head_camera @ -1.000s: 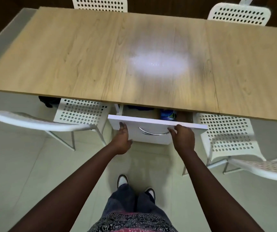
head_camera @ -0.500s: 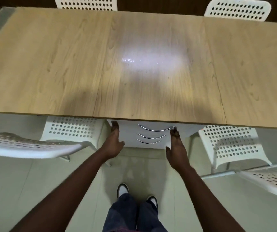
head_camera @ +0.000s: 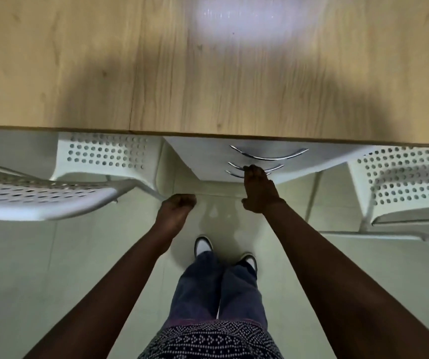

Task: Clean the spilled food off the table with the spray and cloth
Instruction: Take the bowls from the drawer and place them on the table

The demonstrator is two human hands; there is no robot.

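Observation:
The wooden table [head_camera: 78,60] fills the top half of the view, with a bright light patch on it. Under its front edge stands a white drawer unit [head_camera: 203,156] with three curved metal handles [head_camera: 269,154], all drawers closed. My right hand [head_camera: 258,190] reaches to the lower handles, its fingertips touching them. My left hand [head_camera: 177,207] hangs in a loose fist below and left of the unit, holding nothing. No spray, cloth or spilled food is in view.
White perforated chairs flank me: one chair [head_camera: 40,193] to the left, another chair [head_camera: 402,182] to the right. My legs and shoes [head_camera: 203,246] stand on the pale tiled floor [head_camera: 53,268] between them.
The top drawer has been pushed shut. My left hand has left the drawer front and closed into a fist lower down. My right hand moved to the lower handles. The view has come closer.

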